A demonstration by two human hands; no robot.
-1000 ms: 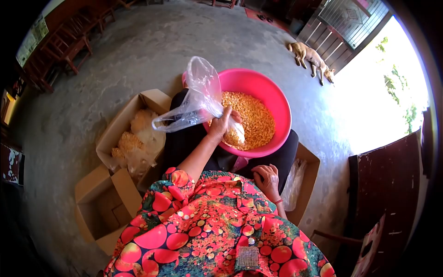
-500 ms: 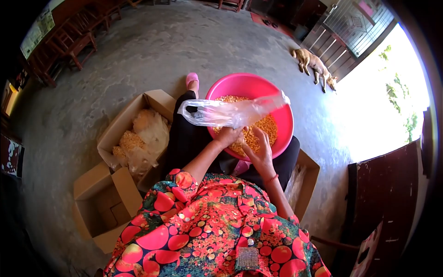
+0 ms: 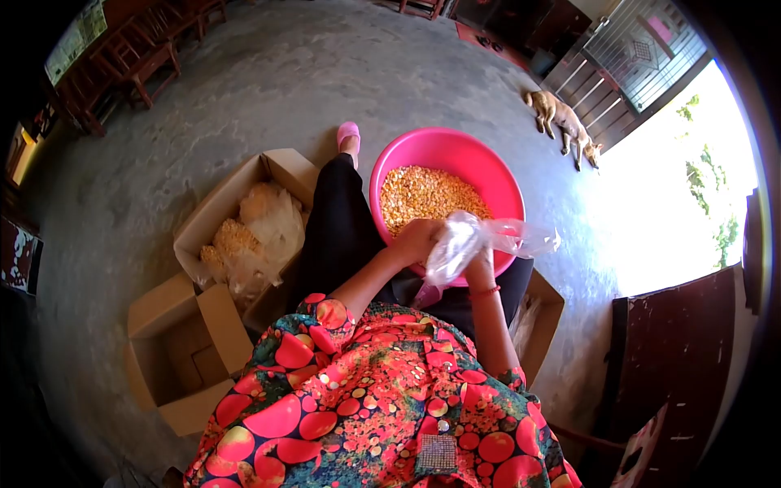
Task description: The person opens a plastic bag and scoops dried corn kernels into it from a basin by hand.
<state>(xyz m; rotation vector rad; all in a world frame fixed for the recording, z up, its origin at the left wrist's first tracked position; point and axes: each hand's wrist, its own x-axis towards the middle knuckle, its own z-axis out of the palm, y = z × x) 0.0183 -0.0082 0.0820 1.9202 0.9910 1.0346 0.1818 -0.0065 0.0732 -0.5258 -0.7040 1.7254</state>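
Note:
A clear plastic bag (image 3: 452, 249) is stretched and crumpled between my hands, above the near rim of a pink basin (image 3: 508, 191). My left hand (image 3: 418, 239) is closed on the bag's left side. My right hand (image 3: 482, 267) is at the bag's narrowed middle and appears to grip it there; its fingers are largely hidden by the plastic. One loose end of the bag sticks out to the right. Yellow-orange corn kernels (image 3: 427, 195) lie in the basin, which rests between my legs.
To the left, a cardboard box (image 3: 213, 192) holds bags of kernels (image 3: 236, 237); an open cardboard box (image 3: 163, 313) stands nearer. Another box (image 3: 547, 321) is beside my right leg. A dog (image 3: 564, 122) lies near the bright doorway. Wooden chairs (image 3: 134, 69) line the far left.
The bag has swung down and to the right from over the basin's middle, uncovering more kernels. My right hand, its fingers spread before, is now behind the bag; my left hand keeps its hold.

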